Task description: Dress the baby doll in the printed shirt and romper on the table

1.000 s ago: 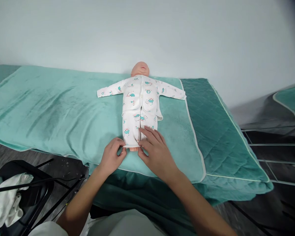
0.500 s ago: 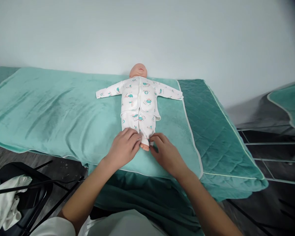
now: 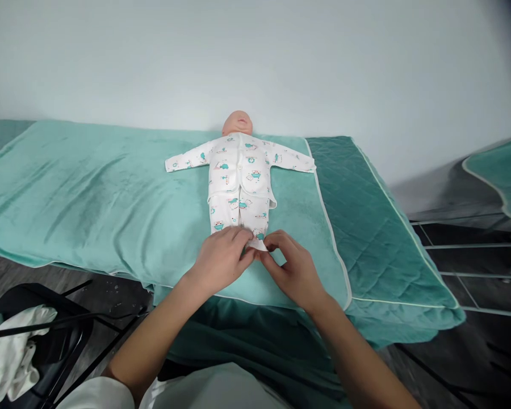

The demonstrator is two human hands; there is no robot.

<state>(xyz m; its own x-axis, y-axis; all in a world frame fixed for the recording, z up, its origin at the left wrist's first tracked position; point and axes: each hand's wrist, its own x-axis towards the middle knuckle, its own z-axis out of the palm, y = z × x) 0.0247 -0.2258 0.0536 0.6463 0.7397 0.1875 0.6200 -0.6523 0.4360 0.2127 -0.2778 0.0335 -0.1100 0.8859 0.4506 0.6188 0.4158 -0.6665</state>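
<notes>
A baby doll [image 3: 237, 122] lies on its back with its arms spread wide. It wears a white printed jacket [image 3: 241, 165] and matching white pants [image 3: 255, 211]. My left hand [image 3: 225, 257] pinches one side of the pant cuff [image 3: 258, 244] at the doll's foot end. On the cuff's other side, my right hand [image 3: 293, 267] grips the edge between thumb and fingers. Between the hands the cuff is stretched out. The doll's feet are mostly hidden behind my fingers, as is the other pant leg's end.
The doll rests on a light green blanket [image 3: 153, 210] over a darker quilted cover [image 3: 366, 238]. A black chair [image 3: 59, 341] with white cloth [image 3: 15, 352] on it stands at lower left. At right is a metal rack [image 3: 477, 276] with green fabric [image 3: 505, 173]. A wall rises behind.
My hands have come closer together at the doll's right-side leg and now hold its cuff stretched. The toes that showed before are now largely covered.
</notes>
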